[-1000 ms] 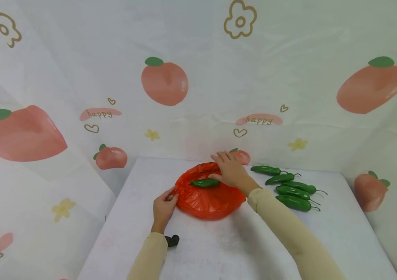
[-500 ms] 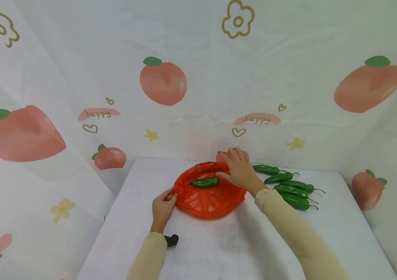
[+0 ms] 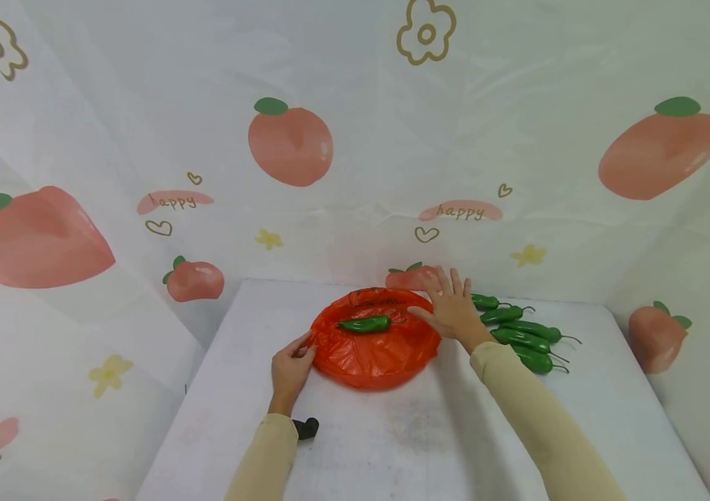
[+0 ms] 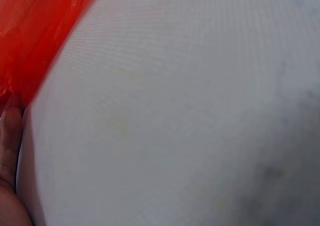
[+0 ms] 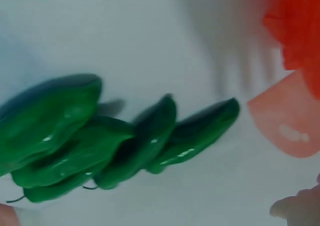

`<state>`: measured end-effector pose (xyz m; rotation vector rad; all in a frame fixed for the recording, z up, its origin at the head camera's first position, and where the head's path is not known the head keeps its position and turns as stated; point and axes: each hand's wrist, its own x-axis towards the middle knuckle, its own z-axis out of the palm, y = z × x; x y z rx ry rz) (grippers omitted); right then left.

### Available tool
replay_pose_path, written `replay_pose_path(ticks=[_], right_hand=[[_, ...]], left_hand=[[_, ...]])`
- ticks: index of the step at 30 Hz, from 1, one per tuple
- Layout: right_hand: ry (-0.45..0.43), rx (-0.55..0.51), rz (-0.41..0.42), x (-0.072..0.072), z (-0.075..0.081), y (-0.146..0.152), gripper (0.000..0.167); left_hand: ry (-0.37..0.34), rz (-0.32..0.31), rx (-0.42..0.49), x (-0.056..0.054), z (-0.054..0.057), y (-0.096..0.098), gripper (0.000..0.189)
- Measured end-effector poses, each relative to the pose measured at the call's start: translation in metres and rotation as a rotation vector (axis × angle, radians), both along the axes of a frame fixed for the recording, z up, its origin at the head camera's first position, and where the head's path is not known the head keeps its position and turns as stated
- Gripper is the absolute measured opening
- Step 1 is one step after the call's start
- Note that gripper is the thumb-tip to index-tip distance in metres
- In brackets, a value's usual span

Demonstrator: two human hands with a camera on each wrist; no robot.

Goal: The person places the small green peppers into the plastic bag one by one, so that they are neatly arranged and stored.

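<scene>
A red plastic bag [image 3: 373, 369] lies spread with its mouth open on the white table. One green chili pepper [image 3: 365, 324] rests inside it. At the bag's left rim, my left hand [image 3: 291, 369] pinches the plastic between thumb and fingers; the left wrist view shows only part of the fingers [image 4: 10, 141] against the bag [image 4: 37, 28]. My right hand [image 3: 455, 311] is over the bag's right edge, fingers spread and holding nothing. Behind its wrist, several green chili peppers [image 3: 520, 339] lie to the right, partly covered by hand and sleeve. They appear larger in the right wrist view.
The white table [image 3: 392, 445] meets a patterned cloth backdrop [image 3: 355, 209] right behind the bag. Cloth also stands along the left and right sides. A small black object [image 3: 308, 428] shows beside the left wrist.
My right hand has moved right, away from the chili pepper in the bag and toward the other peppers, its fingers spreading. My left hand keeps its pinch on the rim.
</scene>
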<state>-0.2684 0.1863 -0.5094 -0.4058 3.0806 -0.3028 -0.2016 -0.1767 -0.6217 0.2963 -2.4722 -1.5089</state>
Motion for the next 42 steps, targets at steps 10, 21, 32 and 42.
replay_pose_path(ticks=[10,21,32,42], right_hand=[[0.012,0.041,-0.036,0.008,-0.017,0.025,0.097],[0.007,0.055,-0.090,0.020,-0.036,0.052,0.093],[0.007,0.036,-0.129,0.035,-0.040,0.067,0.091],[0.041,0.036,-0.154,0.047,-0.049,0.083,0.095]], left_hand=[[0.011,0.006,-0.011,-0.001,-0.001,0.000,0.032],[-0.010,-0.001,0.006,0.000,0.001,0.000,0.033],[-0.015,-0.004,-0.006,-0.002,0.001,0.000,0.033],[-0.012,0.000,-0.005,0.000,0.002,0.001,0.033]])
